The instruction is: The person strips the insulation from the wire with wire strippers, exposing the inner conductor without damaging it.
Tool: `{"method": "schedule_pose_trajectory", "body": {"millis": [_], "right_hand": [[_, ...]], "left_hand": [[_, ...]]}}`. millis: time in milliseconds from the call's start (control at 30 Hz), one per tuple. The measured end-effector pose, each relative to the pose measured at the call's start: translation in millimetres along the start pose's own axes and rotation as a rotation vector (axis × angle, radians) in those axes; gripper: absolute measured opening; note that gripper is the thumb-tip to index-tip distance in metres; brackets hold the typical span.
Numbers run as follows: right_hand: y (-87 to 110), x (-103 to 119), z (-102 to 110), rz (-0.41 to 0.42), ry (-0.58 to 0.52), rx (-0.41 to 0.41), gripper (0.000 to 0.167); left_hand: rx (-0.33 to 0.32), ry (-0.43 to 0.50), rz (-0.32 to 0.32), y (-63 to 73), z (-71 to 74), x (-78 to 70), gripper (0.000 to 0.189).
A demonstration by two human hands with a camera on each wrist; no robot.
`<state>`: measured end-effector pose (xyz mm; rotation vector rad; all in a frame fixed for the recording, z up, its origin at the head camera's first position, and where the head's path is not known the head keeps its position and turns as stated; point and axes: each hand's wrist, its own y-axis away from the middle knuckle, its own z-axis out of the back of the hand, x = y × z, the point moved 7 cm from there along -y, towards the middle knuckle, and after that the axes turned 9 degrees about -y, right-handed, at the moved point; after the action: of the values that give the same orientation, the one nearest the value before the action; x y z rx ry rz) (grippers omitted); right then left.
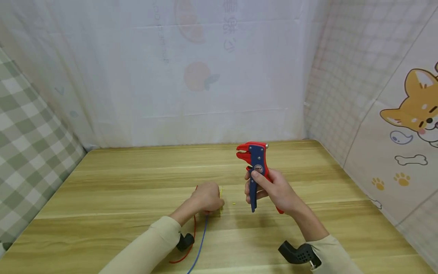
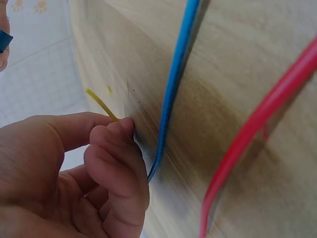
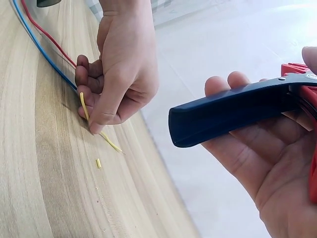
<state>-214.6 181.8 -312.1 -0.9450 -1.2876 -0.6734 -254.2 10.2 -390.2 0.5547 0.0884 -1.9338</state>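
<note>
Nearest us, a left sleeve [image 1: 147, 245] and a right sleeve [image 1: 333, 255], each with a black wrist camera [image 1: 186, 241]: two in all. Farther out, low over the counter [image 1: 119, 182], the left grip [image 1: 209, 196] pinches the yellow wire [image 3: 110, 142] between thumb and finger, both ends poking free. To its right, the right grip [image 1: 278, 190] holds the wire stripper [image 1: 259, 158] upright, thumb on the blue body, handles spread, jaws slightly parted and facing left. Step in hand, as we judge it: steadying the wire with the tool ready. We would pinch firmly without kinking, leave a straight end clear of the fingertips, and squeeze the handles only with wire and jaws lined up. Our count: one stripper, one yellow wire, one red wire [image 1: 195, 228], one blue wire [image 1: 202, 241], one short yellow scrap [image 1: 234, 203] lying between the hands. Red and blue run from the near side to the left grip; whether its curled fingers touch them, we cannot tell.
</note>
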Motion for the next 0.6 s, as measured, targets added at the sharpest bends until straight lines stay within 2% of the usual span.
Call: {"method": "schedule_pose_trajectory", "body": {"millis": [167, 400, 533, 600], "right_hand": [[-0.7, -1.9, -1.0, -0.01, 0.005, 0.005, 0.033], [-0.6, -4.5, -1.6, -0.009, -0.003, 0.01, 0.034], [-0.9, -5.1, -1.4, -0.011, 0.001, 0.012, 0.034], [-1.6, -5.2, -1.1, -0.015, 0.006, 0.013, 0.034]], "left_hand": [[-0.02, -0.001, -0.008, 1.7, 1.3, -1.5, 0.053], [-0.054, 0.029, -0.031, -2.6, -1.9, 4.0, 0.049], [-0.068, 0.052, -0.021, 2.2, 9.5, 5.5, 0.05], [-0.08, 0.064, 0.007, 7.8, 21.1, 6.8, 0.05]]}}
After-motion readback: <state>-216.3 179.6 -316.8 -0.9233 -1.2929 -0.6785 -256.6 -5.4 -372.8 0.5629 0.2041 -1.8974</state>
